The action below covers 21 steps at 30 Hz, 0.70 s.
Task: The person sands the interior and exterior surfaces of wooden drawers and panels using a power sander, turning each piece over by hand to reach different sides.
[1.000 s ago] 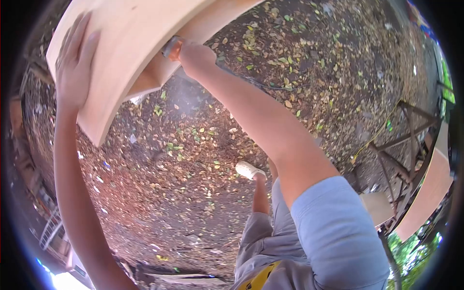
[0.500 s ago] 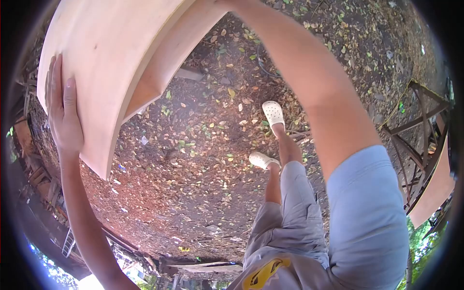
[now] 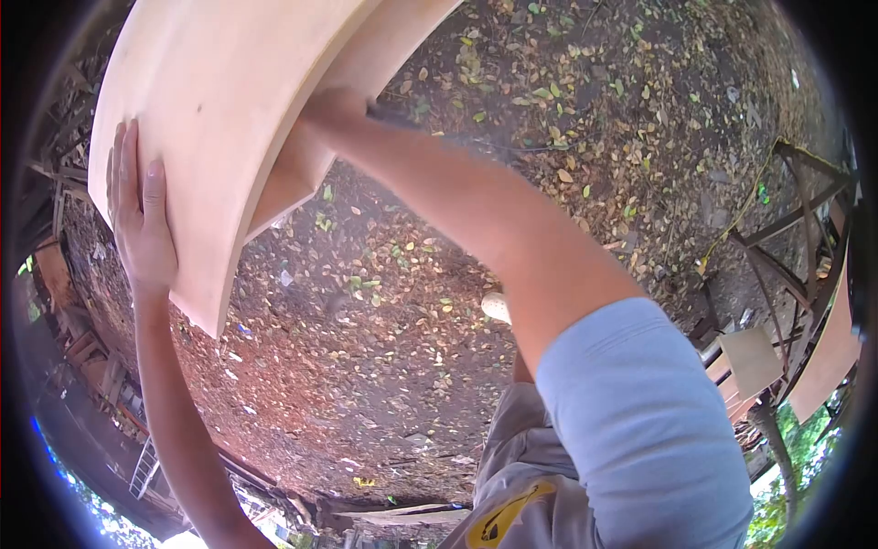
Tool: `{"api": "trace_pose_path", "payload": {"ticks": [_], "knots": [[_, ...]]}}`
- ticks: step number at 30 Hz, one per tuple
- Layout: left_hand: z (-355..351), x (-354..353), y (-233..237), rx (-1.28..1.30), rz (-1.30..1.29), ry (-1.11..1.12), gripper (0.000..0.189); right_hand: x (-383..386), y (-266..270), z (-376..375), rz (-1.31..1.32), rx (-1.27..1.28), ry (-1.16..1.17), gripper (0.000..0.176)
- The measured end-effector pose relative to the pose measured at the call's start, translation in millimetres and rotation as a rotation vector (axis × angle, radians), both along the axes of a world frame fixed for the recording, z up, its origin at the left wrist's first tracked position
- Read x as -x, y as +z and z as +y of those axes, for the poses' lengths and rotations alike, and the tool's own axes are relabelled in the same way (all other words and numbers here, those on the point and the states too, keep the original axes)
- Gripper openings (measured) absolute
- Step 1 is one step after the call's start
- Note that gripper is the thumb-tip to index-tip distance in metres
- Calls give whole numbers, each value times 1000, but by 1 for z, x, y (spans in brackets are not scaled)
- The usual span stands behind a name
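A pale wooden box-like piece (image 3: pixel 197 110), with a broad flat panel and boards behind it, fills the upper left. My left hand (image 3: pixel 144 229) lies on the panel near its left edge, fingers stretched out and the thumb lying along the surface. My right hand (image 3: pixel 337 108) reaches in at the panel's inner edge, by the boards behind. It is smeared by motion and its fingers are largely hidden. A dark blurred shape (image 3: pixel 391 116) shows just beside it; what it is, and whether the hand holds it, I cannot make out.
Dry leaves and litter cover the dirt ground (image 3: pixel 402 357). One pale clog (image 3: pixel 496 306) shows past my right arm. A dark frame (image 3: pixel 791 242) and wooden panels (image 3: pixel 828 343) stand at the right. A ladder (image 3: pixel 144 468) is at the lower left.
My right hand has come down from the top edge toward the panel's inner side. The wooden piece and my left hand appear shifted slightly right. My right arm now hides most of my legs.
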<state>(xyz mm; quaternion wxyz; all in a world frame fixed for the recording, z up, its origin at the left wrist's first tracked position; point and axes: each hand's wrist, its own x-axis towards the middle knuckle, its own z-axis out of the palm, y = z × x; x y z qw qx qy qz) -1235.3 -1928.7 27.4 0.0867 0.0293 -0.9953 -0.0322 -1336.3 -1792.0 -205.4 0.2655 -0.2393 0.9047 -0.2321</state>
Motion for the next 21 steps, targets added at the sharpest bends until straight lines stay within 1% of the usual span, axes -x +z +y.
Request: {"api": "trace_pose_path", "payload": {"ticks": [1, 2, 3, 5, 6, 8, 10, 12, 13, 16, 18, 20, 21], "knots": [[2, 0, 0, -7, 1, -6, 51, 11, 5, 11, 13, -29, 37, 34], [5, 0, 1, -13, 0, -11, 51, 28, 25, 35, 54, -123, 115, 36], [7, -1, 1, -18, 0, -16, 51, 43, 26, 51, 44, -93, 94, 37], [6, -1, 2, -4, -1, -19, 51, 87, 2, 70, 113, -108, 29, 40], [6, 0, 2, 2, 1, -18, 51, 110, -18, 77, 191, -151, -14, 41], [10, -1, 3, -17, 6, 3, 52, 145, -46, 104, 171, -66, -187, 45], [16, -1, 3, -14, 8, 26, 52, 156, -39, 131, 537, -366, 110, 35], [19, -2, 4, 19, 5, 55, 53, 131, -28, 148, 390, -196, -111, 41], [14, -2, 3, 14, 13, 30, 54, 116, -19, 150, 318, -107, -219, 45], [12, -4, 1, 55, 31, 31, 54, 64, -15, 125, 191, -186, -87, 44], [12, -5, 0, 52, 36, 45, 54, 16, -5, 99, 80, -88, -181, 40], [9, -5, -1, 61, 35, 52, 55, -26, 4, 76, 110, -67, -120, 26], [8, -5, -1, 68, 18, 63, 55, -43, 1, 63, 58, -25, -119, 26]]}}
